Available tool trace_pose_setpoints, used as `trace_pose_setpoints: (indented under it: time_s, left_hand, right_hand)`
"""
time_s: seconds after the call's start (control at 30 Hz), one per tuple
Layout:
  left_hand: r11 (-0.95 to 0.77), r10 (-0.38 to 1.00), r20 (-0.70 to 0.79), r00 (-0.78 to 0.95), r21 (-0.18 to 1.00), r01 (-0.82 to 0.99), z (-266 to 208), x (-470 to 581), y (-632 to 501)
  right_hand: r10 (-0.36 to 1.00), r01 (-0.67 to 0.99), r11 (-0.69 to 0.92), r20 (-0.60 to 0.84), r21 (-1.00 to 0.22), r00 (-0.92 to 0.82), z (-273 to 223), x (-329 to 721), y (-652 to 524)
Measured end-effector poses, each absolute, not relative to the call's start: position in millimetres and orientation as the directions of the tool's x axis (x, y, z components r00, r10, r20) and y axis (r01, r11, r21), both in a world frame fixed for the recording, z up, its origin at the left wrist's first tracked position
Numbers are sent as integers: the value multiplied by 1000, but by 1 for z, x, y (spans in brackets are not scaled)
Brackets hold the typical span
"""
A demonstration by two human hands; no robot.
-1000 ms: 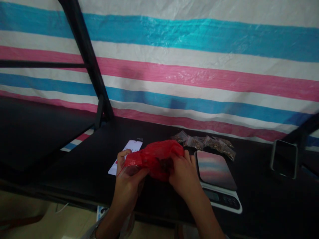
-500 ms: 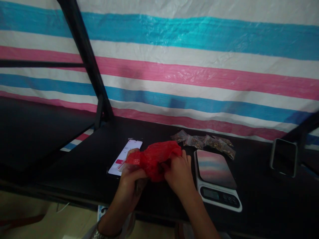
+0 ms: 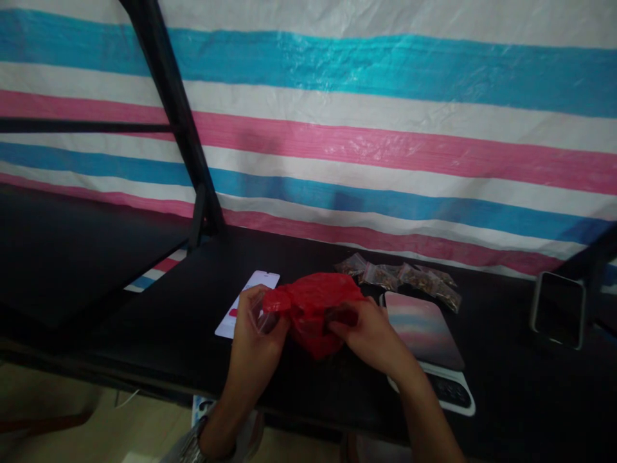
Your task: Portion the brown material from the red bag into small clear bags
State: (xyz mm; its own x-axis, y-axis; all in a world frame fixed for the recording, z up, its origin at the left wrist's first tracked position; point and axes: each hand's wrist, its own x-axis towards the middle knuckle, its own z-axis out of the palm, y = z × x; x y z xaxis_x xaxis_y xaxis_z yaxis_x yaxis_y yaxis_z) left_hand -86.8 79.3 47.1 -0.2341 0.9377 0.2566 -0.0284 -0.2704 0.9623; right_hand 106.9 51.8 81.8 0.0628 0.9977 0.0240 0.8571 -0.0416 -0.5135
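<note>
A crumpled red plastic bag [image 3: 318, 305] is held up between my two hands, over the front of the black table. My right hand [image 3: 373, 331] grips its right side, thumb and fingers closed at what looks like its opening; what lies inside is hidden. My left hand [image 3: 253, 341] is curled round a small clear plastic bag [image 3: 260, 318], right against the red bag's left corner. Behind that hand lies a lit phone [image 3: 263, 280], partly covered. A white kitchen scale [image 3: 424, 328] with a shiny plate sits under and beyond my right wrist.
Several small clear bags of brownish bits [image 3: 380, 276] lie behind the scale. A dark-screened device [image 3: 559, 308] leans at the right. The black table [image 3: 159, 341] has a slanting metal post [image 3: 178, 122] at its back left, before a striped sheet [image 3: 385, 141].
My right hand has shifted right and now overlaps the scale. The left hand has turned upright, showing the clear bag in its curl. The red bag moved slightly right.
</note>
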Motion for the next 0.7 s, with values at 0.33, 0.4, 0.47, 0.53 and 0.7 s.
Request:
trace_pose_setpoints:
  time_s: [0.33, 0.4, 0.47, 0.53, 0.7]
  left_hand:
    - [-405, 782, 504, -367, 858, 314, 39, -83, 75]
    - [-453, 737, 582, -345, 803, 387, 43, -82, 71]
    - [-464, 775, 561, -291, 818, 339, 45, -81, 68]
    - [-410, 865, 452, -220, 887, 210, 44, -80, 69]
    - [-253, 958, 262, -115, 964, 85, 37, -81, 74]
  right_hand:
    - [995, 768, -20, 62, -640, 77, 92, 133, 42]
    - [993, 776, -27, 70, -630, 92, 93, 132, 41]
    - [992, 778, -43, 66, -627, 108, 95, 132, 39]
    - [990, 774, -55, 66, -630, 123, 96, 133, 38]
    - [983, 769, -41, 112, -638, 145, 107, 135, 34]
